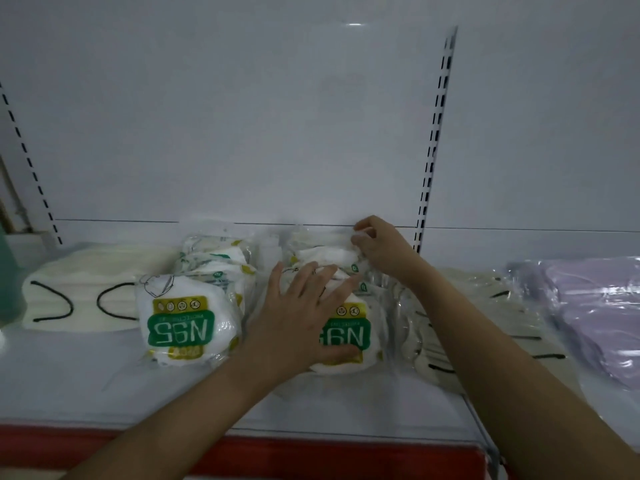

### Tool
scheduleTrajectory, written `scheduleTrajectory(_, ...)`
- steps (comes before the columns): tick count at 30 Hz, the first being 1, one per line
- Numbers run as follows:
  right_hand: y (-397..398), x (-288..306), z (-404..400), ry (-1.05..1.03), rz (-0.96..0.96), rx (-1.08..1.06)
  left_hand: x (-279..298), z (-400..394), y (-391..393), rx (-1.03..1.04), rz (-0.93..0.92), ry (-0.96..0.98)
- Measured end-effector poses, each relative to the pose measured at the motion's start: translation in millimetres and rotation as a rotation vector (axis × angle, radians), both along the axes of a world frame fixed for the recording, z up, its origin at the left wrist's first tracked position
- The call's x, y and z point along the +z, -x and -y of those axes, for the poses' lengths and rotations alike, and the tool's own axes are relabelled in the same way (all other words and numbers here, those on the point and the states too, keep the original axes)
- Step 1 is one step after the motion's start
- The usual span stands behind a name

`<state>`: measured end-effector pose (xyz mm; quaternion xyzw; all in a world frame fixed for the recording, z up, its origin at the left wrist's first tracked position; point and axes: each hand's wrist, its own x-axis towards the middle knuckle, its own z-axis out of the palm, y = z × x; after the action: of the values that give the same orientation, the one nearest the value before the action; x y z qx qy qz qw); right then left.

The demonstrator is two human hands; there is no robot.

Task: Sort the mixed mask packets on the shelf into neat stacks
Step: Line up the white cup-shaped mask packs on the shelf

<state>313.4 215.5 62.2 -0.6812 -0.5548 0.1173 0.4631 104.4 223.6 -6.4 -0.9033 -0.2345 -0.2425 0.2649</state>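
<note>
Packets in clear plastic with green N95 labels (pixel 346 336), lying in an overlapping row from near to far at the middle of the white metal shelf (pixel 86 382), under both hands. Left hand (pixel 308 310) flat on the near end of this row, fingers straight and spread, pressing and grasping nothing. Right hand (pixel 377 245) at the far end by the back panel, fingers curled on the edge of a far packet; seems a pinch, though the dim picture leaves some doubt.

To finish this step well: keep the flat palm as a stop at the near side, then draw the far packets toward it until the edges meet. Slippery film, so move slowly and press down lightly, not sideways.

Second pile of the same white N95 packets (pixel 188 318) just to the left, loosely fanned; better left untouched for now. Also avoid the cream masks with black ear loops (pixel 460 344) touching on the right.
</note>
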Motion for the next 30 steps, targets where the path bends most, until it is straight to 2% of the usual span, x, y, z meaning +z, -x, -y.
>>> scheduleTrajectory(2, 0, 1, 6, -0.014, -0.004, 0.044, 4, -2, -2, -0.006, -0.027, -0.040)
scheduleTrajectory(5, 1, -1, 17, -0.031, -0.135, 0.118, 6, -6, -3, -0.057, -0.035, -0.103)
scheduleTrajectory(8, 3, -11, 25, -0.057, -0.177, 0.005, 5, -7, 0, -0.061, -0.035, -0.109)
scheduleTrajectory(11, 18, -16, 35, -0.184, -0.343, -0.039, 3, 2, 0, -0.074, -0.004, -0.068)
scheduleTrajectory(15, 46, -38, 20, -0.069, -0.550, -0.042, -7, 4, -7, -0.045, -0.073, -0.013)
scheduleTrajectory(20, 53, -45, 11, -0.015, -0.814, 0.096, -3, -11, 4, -0.013, -0.115, -0.004)
scheduleTrajectory(23, 57, -50, 7, -0.005, -0.759, 0.086, -7, -17, 11, -0.015, -0.124, 0.006)
scheduleTrajectory(25, 37, -74, -14, -0.037, -0.707, 0.049, -5, -13, 14, -0.030, -0.110, 0.019)
scheduleTrajectory(27, 56, -52, 7, -0.154, -0.506, -0.095, 1, -7, 21, -0.036, 0.014, 0.048)
scheduleTrajectory(29, 78, -29, 28, -0.381, -0.248, -0.246, 8, -6, 39, 0.049, 0.180, 0.070)
scheduleTrajectory(30, 90, -20, 36, -0.483, -0.131, -0.252, 9, -8, 53, 0.120, 0.256, 0.078)
